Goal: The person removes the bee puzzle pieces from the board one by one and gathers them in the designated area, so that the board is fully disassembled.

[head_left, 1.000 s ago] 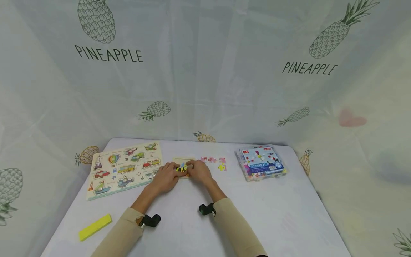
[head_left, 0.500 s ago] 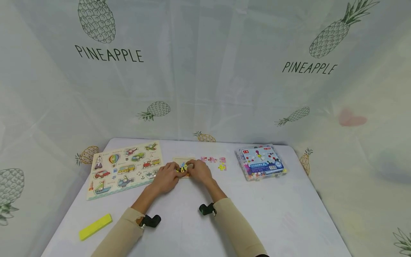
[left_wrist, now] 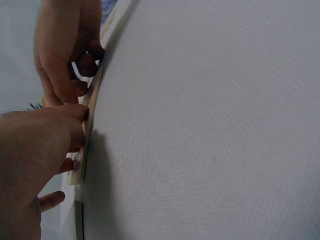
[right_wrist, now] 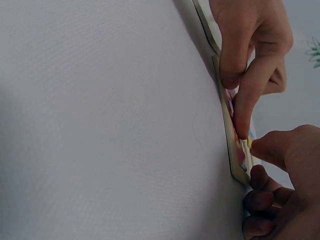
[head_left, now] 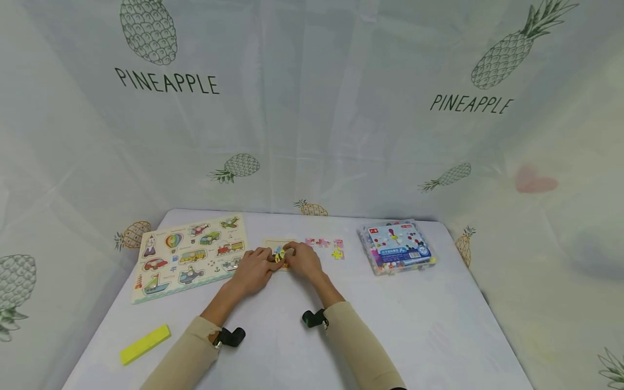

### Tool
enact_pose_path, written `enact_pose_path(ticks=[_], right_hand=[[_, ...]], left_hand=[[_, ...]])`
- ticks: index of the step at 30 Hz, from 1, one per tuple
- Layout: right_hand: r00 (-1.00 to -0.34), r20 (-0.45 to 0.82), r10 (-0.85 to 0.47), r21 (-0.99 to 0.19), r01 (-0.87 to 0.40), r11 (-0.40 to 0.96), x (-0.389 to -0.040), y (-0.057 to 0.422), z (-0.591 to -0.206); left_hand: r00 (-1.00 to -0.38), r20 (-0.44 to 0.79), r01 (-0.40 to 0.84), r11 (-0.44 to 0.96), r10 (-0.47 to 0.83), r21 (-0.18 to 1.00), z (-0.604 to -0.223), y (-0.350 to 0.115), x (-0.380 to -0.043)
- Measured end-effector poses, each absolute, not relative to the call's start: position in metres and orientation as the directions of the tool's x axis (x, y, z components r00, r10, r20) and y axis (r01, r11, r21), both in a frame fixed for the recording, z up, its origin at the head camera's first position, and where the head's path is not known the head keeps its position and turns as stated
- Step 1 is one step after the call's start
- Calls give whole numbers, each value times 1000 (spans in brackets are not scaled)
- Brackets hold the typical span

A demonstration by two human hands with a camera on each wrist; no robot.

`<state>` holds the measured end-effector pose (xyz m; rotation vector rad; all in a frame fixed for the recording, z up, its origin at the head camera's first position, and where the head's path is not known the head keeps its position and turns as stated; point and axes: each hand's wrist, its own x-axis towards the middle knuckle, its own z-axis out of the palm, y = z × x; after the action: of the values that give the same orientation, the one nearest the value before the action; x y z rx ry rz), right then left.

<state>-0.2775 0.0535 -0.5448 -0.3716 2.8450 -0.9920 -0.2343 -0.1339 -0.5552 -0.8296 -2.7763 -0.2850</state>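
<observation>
A small wooden puzzle board [head_left: 272, 241] lies flat at the back middle of the table. Over it sits a yellow and black bee puzzle piece [head_left: 279, 254] with blue wings. My left hand [head_left: 252, 271] comes from the left, its index finger extended onto the piece, its thumb near the board's end in the right wrist view. From the other side, my right hand [head_left: 304, 261] pinches the bee's edge with its fingertips; its other fingers [right_wrist: 259, 200] curl beside the board's corner. Both hands cover part of the board.
Pink and yellow jigsaw pieces [head_left: 338, 253] lie right of the board. A large vehicle puzzle board [head_left: 173, 284] is at the left, a yellow block [head_left: 144, 345] in front of it. A clear box of coloured beads [head_left: 397, 246] stands at the back right, before a pineapple-print curtain [head_left: 312, 108].
The bee piece has turned between the fingertips, its stripes and wings now standing more upright. Both hands have stayed almost in place.
</observation>
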Motion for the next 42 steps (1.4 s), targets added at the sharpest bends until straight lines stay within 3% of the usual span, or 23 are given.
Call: enact_pose_path(ticks=[24,34,42], right_hand=[[-973,43,-227,-723,-187,665,-277,53,-545],[-970,58,-235,-842,-173,510,-277,51,-545],[-966,93,-242,-833,-209,512,-278,57,-542]], left_hand=[[-817,259,558,820,515,126,-556,-134,-236],[-842,212,527,841,497,124,-553,-133,-235],[-844,203,525,843,496,122,-554,-133,-235]])
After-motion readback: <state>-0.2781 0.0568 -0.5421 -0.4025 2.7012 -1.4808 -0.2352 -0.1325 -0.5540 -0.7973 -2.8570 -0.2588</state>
